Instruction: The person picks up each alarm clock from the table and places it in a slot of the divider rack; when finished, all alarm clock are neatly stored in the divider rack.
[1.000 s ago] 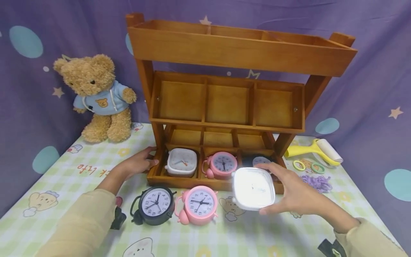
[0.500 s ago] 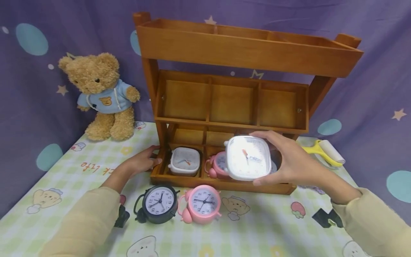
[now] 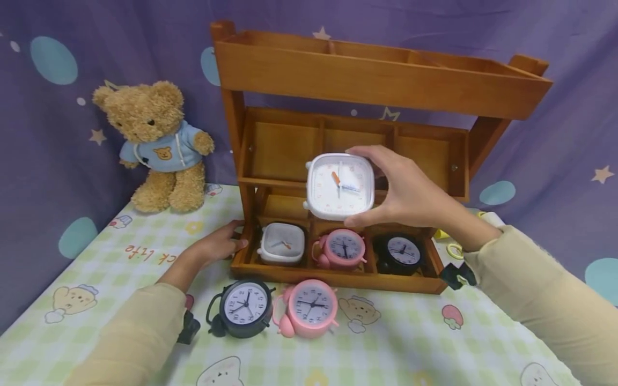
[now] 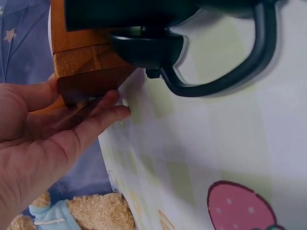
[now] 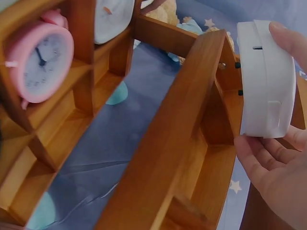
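My right hand (image 3: 405,187) holds a white square alarm clock (image 3: 340,186) by its edges, thumb below and fingers above, in front of the wooden shelf's middle tier. In the right wrist view, that white alarm clock (image 5: 266,79) shows its side. My left hand (image 3: 218,244) grips the lower left end of the wooden shelf (image 3: 381,72); the left wrist view shows thumb and fingers on either side of the wooden corner (image 4: 91,72). The bottom tier holds another white clock (image 3: 282,244), a pink clock (image 3: 341,249) and a black clock (image 3: 401,253), each in its own compartment.
A black alarm clock (image 3: 246,309) and a pink one (image 3: 311,309) lie face up on the checked cloth before the shelf. Left of the shelf sits a teddy bear (image 3: 159,145). A yellow ring (image 3: 454,251) lies to the right, partly behind the right arm.
My right hand has lifted the white alarm clock up and leftward, from before the bottom right compartment to the middle tier. The left hand keeps its place on the shelf. The view has shifted slightly.
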A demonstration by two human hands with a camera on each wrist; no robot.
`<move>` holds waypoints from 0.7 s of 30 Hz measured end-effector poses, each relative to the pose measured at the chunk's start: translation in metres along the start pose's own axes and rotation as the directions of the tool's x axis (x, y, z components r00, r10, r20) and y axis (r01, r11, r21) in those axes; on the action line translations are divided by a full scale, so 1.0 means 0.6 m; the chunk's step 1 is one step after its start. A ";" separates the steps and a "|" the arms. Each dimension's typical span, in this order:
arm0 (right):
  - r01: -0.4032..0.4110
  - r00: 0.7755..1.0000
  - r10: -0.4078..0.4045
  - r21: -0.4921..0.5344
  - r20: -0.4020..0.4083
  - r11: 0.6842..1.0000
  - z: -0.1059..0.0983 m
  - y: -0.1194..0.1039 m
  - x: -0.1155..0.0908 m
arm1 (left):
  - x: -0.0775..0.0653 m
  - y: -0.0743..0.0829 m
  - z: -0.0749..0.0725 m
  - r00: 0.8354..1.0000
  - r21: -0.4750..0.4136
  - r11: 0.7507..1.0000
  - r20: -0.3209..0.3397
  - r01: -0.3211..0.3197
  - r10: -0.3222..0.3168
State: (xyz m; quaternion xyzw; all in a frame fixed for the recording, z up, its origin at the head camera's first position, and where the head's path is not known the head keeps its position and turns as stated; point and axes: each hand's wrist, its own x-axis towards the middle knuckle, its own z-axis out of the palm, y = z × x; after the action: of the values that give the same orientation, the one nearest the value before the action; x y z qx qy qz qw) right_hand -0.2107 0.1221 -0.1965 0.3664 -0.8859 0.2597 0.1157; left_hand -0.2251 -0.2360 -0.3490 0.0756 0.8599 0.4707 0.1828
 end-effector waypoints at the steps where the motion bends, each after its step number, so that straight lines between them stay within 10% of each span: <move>1: 0.010 1.000 -0.010 -0.010 -0.004 1.000 0.000 -0.001 0.010 | 0.000 0.000 0.000 1.000 0.000 1.000 -0.002 -0.003 0.003; 21: -0.002 1.000 0.002 -0.023 0.018 1.000 0.037 -0.021 0.161 | -0.003 -0.006 0.001 0.996 0.046 0.996 -0.038 -0.074 0.076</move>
State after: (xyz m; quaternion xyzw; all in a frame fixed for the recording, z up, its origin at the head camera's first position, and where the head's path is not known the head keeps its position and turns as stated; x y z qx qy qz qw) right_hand -0.2703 0.0456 -0.1724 0.3667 -0.8902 0.2463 0.1115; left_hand -0.2233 -0.2379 -0.3520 0.1025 0.8702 0.4593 0.1460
